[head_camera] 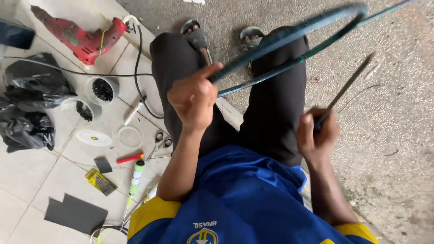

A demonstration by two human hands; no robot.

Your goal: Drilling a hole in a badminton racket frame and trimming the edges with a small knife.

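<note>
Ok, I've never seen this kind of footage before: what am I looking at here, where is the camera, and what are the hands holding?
The single picture comes from a camera worn on a seated person's head, looking down at their lap. The left hand grips a dark racket frame. The right hand holds a thin metal rod, perhaps a file. On the tiled floor beside them lie a red power drill, black plastic bags, scissors, two small round tubs and dark sandpaper sheets.

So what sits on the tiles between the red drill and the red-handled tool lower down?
In the head view, between the red drill and the red-handled tool lie two white cups of dark bits, a black cable and two round lids.
</note>
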